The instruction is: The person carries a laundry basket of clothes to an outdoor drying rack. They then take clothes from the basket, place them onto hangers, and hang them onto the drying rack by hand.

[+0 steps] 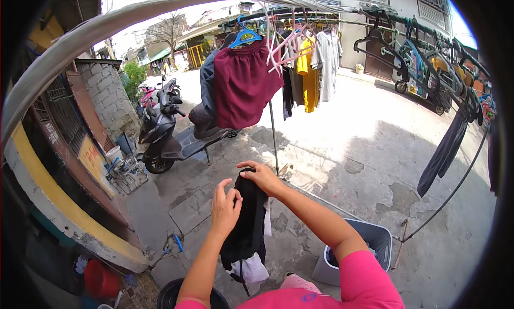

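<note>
A black garment hangs down in front of me, its upper edge gripped between the thumb and fingers of my right hand. White cloth shows at its lower end; whether it belongs to the same piece I cannot tell. Beside the garment's left edge is my left hand, fingers apart and partly bent, with nothing visible in them. Beyond my hands, maroon shorts hang from a blue hanger, and a pink hanger is next to them.
A grey laundry basket with cloth inside stands at my right. Black hangers and dark trousers hang from the right side of the rack. A scooter is parked ahead left. A black tub and red basin sit low at left.
</note>
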